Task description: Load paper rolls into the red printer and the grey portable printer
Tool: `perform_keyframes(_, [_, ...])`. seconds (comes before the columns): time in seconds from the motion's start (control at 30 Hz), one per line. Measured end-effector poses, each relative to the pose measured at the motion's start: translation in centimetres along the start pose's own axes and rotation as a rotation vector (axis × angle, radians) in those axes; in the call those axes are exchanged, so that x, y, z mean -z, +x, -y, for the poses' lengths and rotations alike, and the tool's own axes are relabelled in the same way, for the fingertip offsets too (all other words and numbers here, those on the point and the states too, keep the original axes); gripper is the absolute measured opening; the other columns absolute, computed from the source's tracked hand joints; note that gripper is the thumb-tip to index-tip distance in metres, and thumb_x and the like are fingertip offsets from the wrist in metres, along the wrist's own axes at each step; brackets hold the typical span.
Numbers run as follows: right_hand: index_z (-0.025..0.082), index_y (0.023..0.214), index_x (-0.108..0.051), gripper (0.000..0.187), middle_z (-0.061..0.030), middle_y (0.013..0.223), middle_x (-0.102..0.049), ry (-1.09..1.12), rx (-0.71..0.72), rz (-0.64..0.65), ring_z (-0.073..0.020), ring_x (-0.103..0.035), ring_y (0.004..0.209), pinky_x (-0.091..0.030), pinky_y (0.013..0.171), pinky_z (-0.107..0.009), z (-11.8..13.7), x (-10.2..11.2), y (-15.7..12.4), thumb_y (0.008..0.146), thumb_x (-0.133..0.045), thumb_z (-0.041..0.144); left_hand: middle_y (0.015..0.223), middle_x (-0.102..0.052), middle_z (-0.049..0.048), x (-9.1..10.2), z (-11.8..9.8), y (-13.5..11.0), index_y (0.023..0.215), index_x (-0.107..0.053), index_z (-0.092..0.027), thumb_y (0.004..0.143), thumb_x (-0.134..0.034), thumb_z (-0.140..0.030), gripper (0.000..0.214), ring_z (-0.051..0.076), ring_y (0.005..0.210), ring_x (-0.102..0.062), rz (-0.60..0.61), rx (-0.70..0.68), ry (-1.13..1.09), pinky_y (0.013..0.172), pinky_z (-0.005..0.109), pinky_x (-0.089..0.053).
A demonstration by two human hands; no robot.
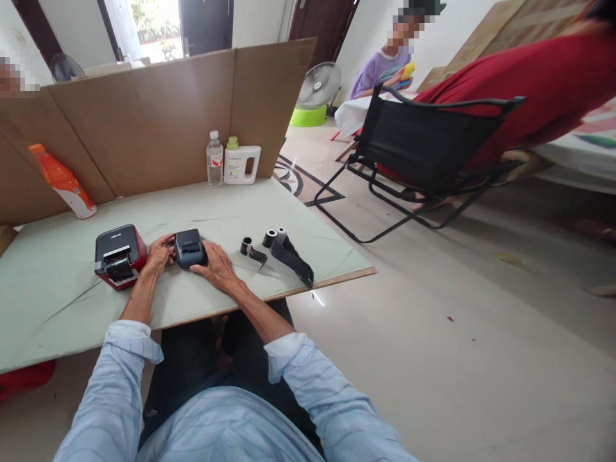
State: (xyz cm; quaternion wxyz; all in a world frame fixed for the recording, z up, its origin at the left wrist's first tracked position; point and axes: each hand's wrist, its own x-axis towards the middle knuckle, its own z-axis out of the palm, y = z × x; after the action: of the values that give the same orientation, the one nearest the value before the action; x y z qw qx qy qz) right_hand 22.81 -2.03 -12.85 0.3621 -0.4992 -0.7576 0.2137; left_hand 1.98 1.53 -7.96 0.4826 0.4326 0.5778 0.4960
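Observation:
A small dark label printer point(188, 247) sits on the pale green tabletop, between my two hands. My left hand point(158, 253), fingers bent, is at the printer's left side and touches its edge. Around the right side and front corner of it curls my right hand point(219, 266). Just left of my left hand stands a larger black and red label printer point(120, 255), with a dark strip at its front slot. To the right lie a small black ribbon roll point(246, 245) with a loose tail and a pair of rolls point(270, 238) with a long black ribbon point(292, 260) trailing to the table edge.
A cardboard panel point(144, 128) borders the table's back. Against it are an orange bottle point(62, 183), a clear water bottle point(215, 160) and a white jug point(242, 163). Rightward stand a black folding chair point(423, 141) with a person in red, a fan point(320, 86) and another seated person.

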Motion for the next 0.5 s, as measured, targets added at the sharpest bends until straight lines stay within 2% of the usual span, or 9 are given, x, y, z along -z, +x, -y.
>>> perform_keyframes(0.13, [0.015,0.158,-0.047,0.084,-0.0194,0.145,-0.060,0.001,0.004,0.008,-0.0359,-0.055,0.134,-0.047,0.116,-0.052,-0.01,0.11,0.03,0.087,-0.083,0.044,0.131,-0.076,0.0131,-0.07,-0.06,0.10,0.135,-0.073,-0.016,0.069,-0.063,0.002,0.069,0.003,0.053,-0.056,0.007,0.003,0.009,0.039,0.014,-0.037])
perform_keyframes(0.37, [0.021,0.158,-0.048,0.082,-0.0167,0.143,-0.062,0.015,0.001,-0.001,-0.0358,-0.056,0.133,-0.046,0.116,-0.053,-0.15,0.08,0.06,0.087,-0.082,0.045,0.130,-0.077,0.0124,-0.32,-0.16,0.41,0.135,-0.072,-0.015,0.068,-0.061,0.003,0.070,0.004,0.053,-0.055,-0.035,0.027,0.037,0.038,0.015,-0.035])
perform_keyframes(0.5, [0.016,0.156,-0.049,0.081,-0.0178,0.142,-0.062,0.016,0.001,0.001,-0.0355,-0.057,0.131,-0.047,0.115,-0.052,-0.03,0.35,-0.03,0.087,-0.082,0.044,0.131,-0.076,0.0133,-0.38,-0.10,0.50,0.137,-0.071,-0.014,0.066,-0.059,0.003,0.073,0.004,0.051,-0.055,-0.036,0.023,0.045,0.038,0.017,-0.035])
